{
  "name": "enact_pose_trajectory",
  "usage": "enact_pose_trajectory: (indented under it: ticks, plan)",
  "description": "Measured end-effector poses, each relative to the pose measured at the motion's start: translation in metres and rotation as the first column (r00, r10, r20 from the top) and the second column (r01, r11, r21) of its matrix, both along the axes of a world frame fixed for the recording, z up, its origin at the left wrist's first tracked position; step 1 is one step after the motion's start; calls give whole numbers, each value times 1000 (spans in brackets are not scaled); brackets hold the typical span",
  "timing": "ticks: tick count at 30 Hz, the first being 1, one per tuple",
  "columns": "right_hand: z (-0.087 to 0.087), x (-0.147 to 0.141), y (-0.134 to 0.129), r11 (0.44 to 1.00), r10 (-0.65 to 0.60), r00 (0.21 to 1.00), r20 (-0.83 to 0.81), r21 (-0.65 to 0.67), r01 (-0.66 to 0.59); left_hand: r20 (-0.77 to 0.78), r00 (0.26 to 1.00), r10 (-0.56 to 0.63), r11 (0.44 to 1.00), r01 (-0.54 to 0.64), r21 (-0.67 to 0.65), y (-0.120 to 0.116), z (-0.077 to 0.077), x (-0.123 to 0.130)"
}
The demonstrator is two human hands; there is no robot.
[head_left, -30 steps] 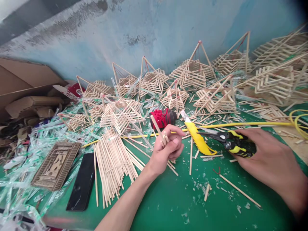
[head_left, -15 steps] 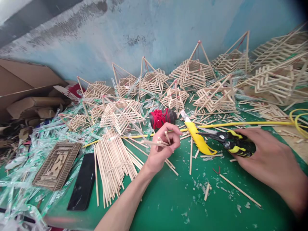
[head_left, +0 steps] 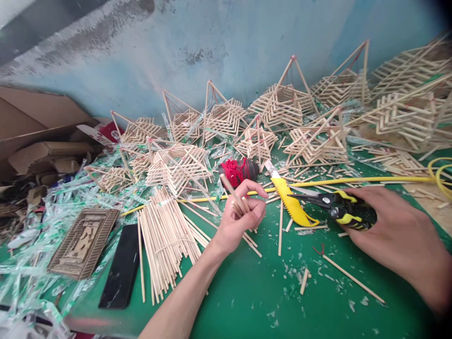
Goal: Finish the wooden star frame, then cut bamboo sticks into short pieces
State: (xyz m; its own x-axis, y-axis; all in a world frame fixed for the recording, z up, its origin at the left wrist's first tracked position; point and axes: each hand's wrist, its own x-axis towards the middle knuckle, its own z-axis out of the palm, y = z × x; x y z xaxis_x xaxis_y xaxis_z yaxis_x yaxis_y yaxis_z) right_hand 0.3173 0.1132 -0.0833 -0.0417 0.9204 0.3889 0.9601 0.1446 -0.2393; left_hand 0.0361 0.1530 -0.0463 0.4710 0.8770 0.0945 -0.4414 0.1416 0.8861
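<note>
My left hand (head_left: pixel 243 212) is closed around a few short wooden sticks (head_left: pixel 233 195) near the middle of the green table (head_left: pixel 247 292). On the right, my right hand (head_left: pixel 391 226) grips black and yellow shears (head_left: pixel 335 207), whose blades point left over the handle of a yellow cutter (head_left: pixel 293 202). Behind my left hand lies a spool of red thread (head_left: pixel 238 172). A bundle of wooden sticks (head_left: pixel 169 245) rests left of my left forearm. Below the shears lies one stick with red thread at its end (head_left: pixel 353 278).
Several wooden stick frames (head_left: pixel 176 169) stand along the blue wall. A black phone (head_left: pixel 122 268) and a brown woven tray (head_left: pixel 84 242) lie at the left beside plastic strips (head_left: pixel 67 212). A yellow cable (head_left: pixel 374 180) crosses the table.
The sticks in my left hand have tilted more upright, and its fingers have shifted slightly. My right hand and the shears are almost unchanged.
</note>
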Motion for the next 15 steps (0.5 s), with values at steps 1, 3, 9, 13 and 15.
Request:
enact_pose_trajectory:
  ticks: [1,3,9,13,15]
  plan:
    - [0,0,0,1000,3,1000,-3,2,-3,-21,1000,6,1000,-6,0,0,1,0]
    - [1,0,0,1000,4,1000,-7,2,-4,-38,999,2,1000,-2,-4,1,3,-1]
    - [1,0,0,1000,-6,1000,-1,0,6,-40,997,-69,996,67,-61,2,9,-2]
    - [0,0,0,1000,-9,1000,2,0,9,-35,999,-34,999,33,-25,3,6,0]
    - [-1,0,0,1000,-9,1000,5,4,9,-13,1000,0,1000,0,-13,4,4,2]
